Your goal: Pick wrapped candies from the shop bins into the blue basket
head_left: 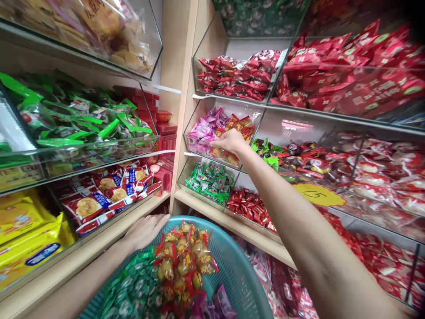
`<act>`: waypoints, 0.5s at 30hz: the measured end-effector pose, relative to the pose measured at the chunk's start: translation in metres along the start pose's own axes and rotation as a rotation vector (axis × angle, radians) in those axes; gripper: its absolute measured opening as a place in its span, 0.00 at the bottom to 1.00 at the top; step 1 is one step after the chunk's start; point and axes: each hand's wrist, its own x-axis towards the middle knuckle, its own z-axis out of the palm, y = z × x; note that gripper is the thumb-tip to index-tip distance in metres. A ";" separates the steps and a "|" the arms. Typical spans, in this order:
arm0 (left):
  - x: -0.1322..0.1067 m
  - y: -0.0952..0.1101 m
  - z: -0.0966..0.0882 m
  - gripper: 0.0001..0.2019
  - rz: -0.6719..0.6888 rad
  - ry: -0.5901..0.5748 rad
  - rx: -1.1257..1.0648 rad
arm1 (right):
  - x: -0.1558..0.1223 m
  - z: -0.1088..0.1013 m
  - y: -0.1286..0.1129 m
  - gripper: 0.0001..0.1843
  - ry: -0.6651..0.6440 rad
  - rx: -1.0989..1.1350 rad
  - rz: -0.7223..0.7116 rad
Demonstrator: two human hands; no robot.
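Observation:
My right hand (229, 142) reaches into a clear bin (199, 144) of wrapped sweets. Its fingers are curled together at the pink-wrapped candies (207, 124), beside yellow-and-red wrapped candies (244, 126); what lies between the fingertips is hidden. Below, my left hand (146, 230) is closed over the rim of a teal plastic basket (247, 270), its thumb out of sight. Inside the basket are green-wrapped candies (133, 288), clear-wrapped golden candies with red ends (184, 257) and a few purple-pink packets (224, 303).
Wooden shelves with glass-fronted bins meet in a corner post (184, 66). Around my right hand are bins of green candies (210, 179) and red packets (239, 73). A yellow price tag (318, 195) hangs under my forearm. Biscuit packs (89, 206) fill the left shelf.

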 end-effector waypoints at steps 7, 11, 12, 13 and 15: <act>0.003 -0.004 0.004 0.35 -0.009 -0.023 0.037 | -0.002 0.002 -0.002 0.12 0.095 -0.050 0.004; 0.004 -0.006 0.007 0.35 -0.009 -0.025 0.018 | -0.007 0.006 -0.002 0.16 0.272 -0.105 -0.062; 0.005 -0.006 0.007 0.35 -0.007 -0.023 0.017 | -0.008 0.008 -0.002 0.16 0.304 -0.117 -0.089; 0.005 -0.006 0.008 0.35 -0.002 -0.019 0.018 | -0.008 0.009 0.000 0.16 0.330 -0.128 -0.116; 0.005 -0.007 0.009 0.35 0.003 -0.010 0.026 | -0.009 0.009 0.001 0.16 0.372 -0.146 -0.163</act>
